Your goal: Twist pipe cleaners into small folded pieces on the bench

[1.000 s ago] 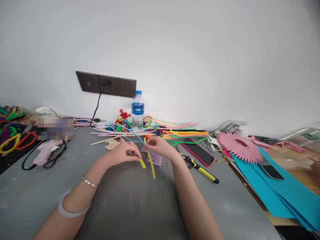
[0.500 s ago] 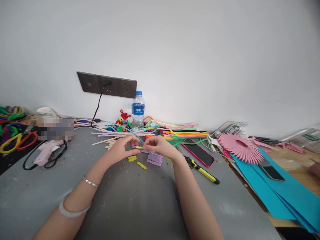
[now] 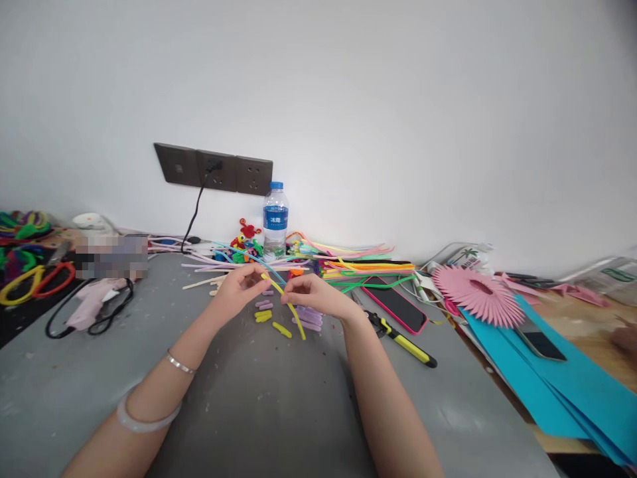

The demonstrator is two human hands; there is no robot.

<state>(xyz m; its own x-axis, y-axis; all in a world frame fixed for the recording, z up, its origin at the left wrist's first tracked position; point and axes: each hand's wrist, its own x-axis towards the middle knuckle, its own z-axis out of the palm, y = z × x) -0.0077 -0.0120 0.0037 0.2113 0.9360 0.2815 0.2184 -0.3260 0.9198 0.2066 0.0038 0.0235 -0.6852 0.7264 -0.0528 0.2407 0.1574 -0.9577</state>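
Note:
A yellow pipe cleaner (image 3: 297, 321) slants down between my hands, its lower end pointing toward me. Near its upper end, the thumb and fingers of my left hand (image 3: 243, 291) are closed on it. My right hand (image 3: 318, 295) pinches the same stem slightly further along. On the table below lie short yellow folded pieces (image 3: 263, 316), a separate yellow piece (image 3: 282, 330) and small purple pieces (image 3: 264, 305). A row of longer purple folded pieces (image 3: 307, 320) is partly hidden behind the yellow stem and my right hand.
Behind my hands stand a water bottle (image 3: 275, 222) and bundles of coloured pipe cleaners (image 3: 368, 267). To the right are yellow-black pliers (image 3: 408, 345), a pink-edged phone (image 3: 398, 307) and blue sheets (image 3: 557, 385). A glue gun (image 3: 89, 305) and scissors (image 3: 54, 279) lie left.
A short yellow-and-purple length showed between my fingers before; now a long yellow stem hangs toward me there. Small purple pieces now show beneath my left hand.

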